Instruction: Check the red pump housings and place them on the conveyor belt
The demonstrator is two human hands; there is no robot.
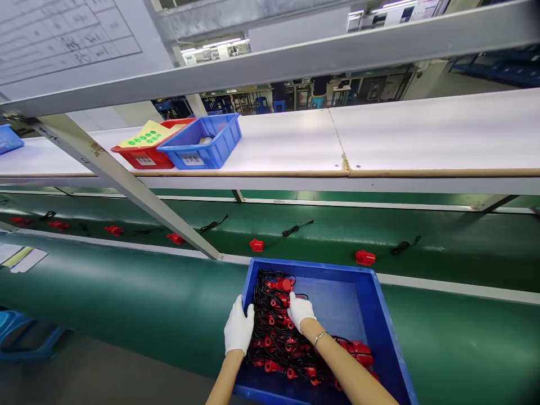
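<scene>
A large blue bin stands in front of me on the green bench. Its left part is filled with red plastic units, pump-like in shape, with bundled black cords. My left hand, in a white glove, is closed over the bin's left rim. Inside the bin, my gloved right hand has its fingers closed at a red plastic unit in the upper rows. My right forearm covers part of the pile. More red units lie toward the bin's lower right.
Beyond the bin, a green conveyor belt carries spaced red units with cords. Above it runs a white shelf with a red bin and a blue bin. A slanted metal post stands left. A blue stool is lower left.
</scene>
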